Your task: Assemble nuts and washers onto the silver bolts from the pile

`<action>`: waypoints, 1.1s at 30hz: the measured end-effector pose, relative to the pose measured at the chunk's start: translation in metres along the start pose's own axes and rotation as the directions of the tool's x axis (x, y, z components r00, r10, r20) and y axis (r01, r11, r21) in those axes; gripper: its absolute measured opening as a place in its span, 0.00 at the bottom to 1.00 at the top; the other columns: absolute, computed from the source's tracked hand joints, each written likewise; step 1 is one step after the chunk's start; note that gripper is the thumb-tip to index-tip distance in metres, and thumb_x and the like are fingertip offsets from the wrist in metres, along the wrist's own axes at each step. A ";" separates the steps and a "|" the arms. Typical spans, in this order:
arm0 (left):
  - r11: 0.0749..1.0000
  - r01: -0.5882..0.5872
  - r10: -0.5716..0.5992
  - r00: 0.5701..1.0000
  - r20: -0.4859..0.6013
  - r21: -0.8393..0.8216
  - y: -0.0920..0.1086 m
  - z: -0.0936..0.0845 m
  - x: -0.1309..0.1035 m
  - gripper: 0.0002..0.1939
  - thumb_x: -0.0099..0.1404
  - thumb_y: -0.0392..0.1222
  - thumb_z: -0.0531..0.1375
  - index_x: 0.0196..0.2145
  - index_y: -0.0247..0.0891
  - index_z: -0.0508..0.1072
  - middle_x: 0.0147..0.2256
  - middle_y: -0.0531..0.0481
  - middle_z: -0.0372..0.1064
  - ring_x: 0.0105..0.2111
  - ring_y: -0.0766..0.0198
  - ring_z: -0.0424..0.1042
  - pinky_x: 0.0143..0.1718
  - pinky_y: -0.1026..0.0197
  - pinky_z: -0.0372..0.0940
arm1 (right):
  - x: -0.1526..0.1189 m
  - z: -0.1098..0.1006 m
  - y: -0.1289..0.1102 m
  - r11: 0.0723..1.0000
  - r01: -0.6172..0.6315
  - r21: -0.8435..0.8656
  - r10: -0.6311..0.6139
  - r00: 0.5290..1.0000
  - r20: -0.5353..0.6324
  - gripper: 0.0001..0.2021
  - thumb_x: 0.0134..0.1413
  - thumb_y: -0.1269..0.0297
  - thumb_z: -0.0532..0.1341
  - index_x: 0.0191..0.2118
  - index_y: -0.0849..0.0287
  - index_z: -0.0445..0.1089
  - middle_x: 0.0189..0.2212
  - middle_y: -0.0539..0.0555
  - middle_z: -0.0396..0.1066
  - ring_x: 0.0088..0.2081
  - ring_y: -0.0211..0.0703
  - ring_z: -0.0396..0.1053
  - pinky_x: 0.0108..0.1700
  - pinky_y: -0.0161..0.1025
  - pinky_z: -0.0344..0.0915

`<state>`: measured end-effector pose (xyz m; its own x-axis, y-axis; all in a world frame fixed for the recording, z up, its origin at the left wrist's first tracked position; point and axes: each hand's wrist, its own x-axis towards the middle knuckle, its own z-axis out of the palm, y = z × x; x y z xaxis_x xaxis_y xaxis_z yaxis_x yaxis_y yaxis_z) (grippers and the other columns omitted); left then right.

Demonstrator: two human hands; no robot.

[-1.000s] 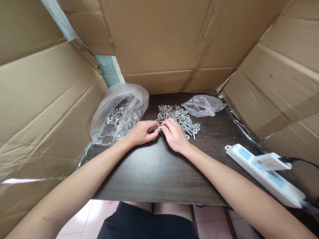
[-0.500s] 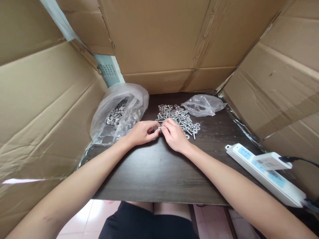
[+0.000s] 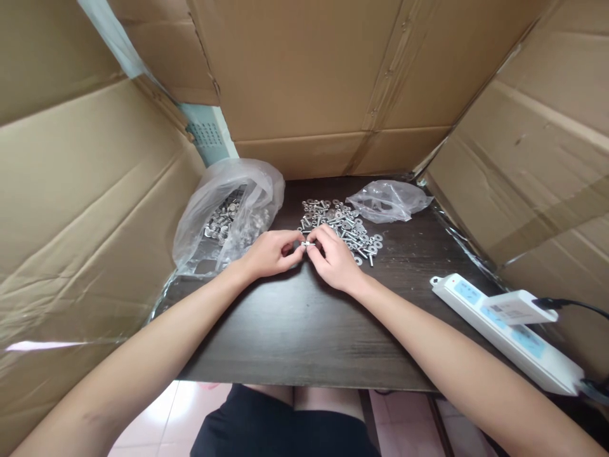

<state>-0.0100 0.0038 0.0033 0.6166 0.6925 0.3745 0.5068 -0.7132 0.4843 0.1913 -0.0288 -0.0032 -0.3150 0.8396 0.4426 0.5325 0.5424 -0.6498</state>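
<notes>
Both hands meet over the dark table, fingertips nearly touching around a small silver bolt. My left hand pinches its left end between thumb and fingers. Thumb and forefinger of my right hand close on the bolt from the right. A small part sits on it between the hands, too small to make out. Just behind my right hand lies a loose pile of bolts, nuts and washers, partly hidden by that hand.
An open plastic bag of metal parts stands at the left. A crumpled plastic bag lies behind the pile. At the right is a white power strip with a plugged-in adapter. Cardboard walls surround the table.
The fingers of my right hand have shifted slightly, and more of the bolt shows between the hands. Both arms are almost where they were.
</notes>
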 end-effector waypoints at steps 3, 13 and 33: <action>1.000 -0.002 0.002 1.000 -0.008 -0.002 0.000 0.000 0.000 0.11 0.68 0.45 0.57 0.37 0.36 0.74 0.21 0.57 0.59 0.22 0.68 0.58 0.28 0.64 0.53 | 0.000 0.000 0.000 1.000 -0.005 0.006 0.005 1.000 0.003 0.04 0.65 0.67 0.54 0.37 0.54 0.63 0.40 0.55 0.67 0.41 0.48 0.68 0.45 0.46 0.65; 1.000 -0.002 0.002 1.000 -0.007 -0.027 0.001 0.000 0.000 0.09 0.68 0.43 0.57 0.38 0.36 0.75 0.21 0.58 0.58 0.22 0.68 0.58 0.28 0.64 0.53 | 0.001 0.002 0.002 0.999 -0.011 0.039 0.011 1.000 -0.005 0.12 0.70 0.64 0.50 0.32 0.54 0.62 0.37 0.55 0.66 0.41 0.47 0.68 0.47 0.46 0.65; 0.999 -0.034 0.034 0.999 0.005 -0.009 0.003 -0.002 0.000 0.12 0.71 0.45 0.55 0.37 0.36 0.75 0.20 0.57 0.59 0.21 0.69 0.59 0.28 0.65 0.53 | 0.001 0.003 0.002 1.000 -0.003 0.030 0.003 1.000 0.011 0.13 0.71 0.62 0.49 0.32 0.54 0.61 0.38 0.56 0.66 0.41 0.47 0.68 0.47 0.47 0.64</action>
<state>-0.0096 0.0014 0.0059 0.6360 0.6676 0.3870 0.4803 -0.7351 0.4785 0.1899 -0.0266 -0.0056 -0.3218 0.8414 0.4341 0.5097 0.5403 -0.6695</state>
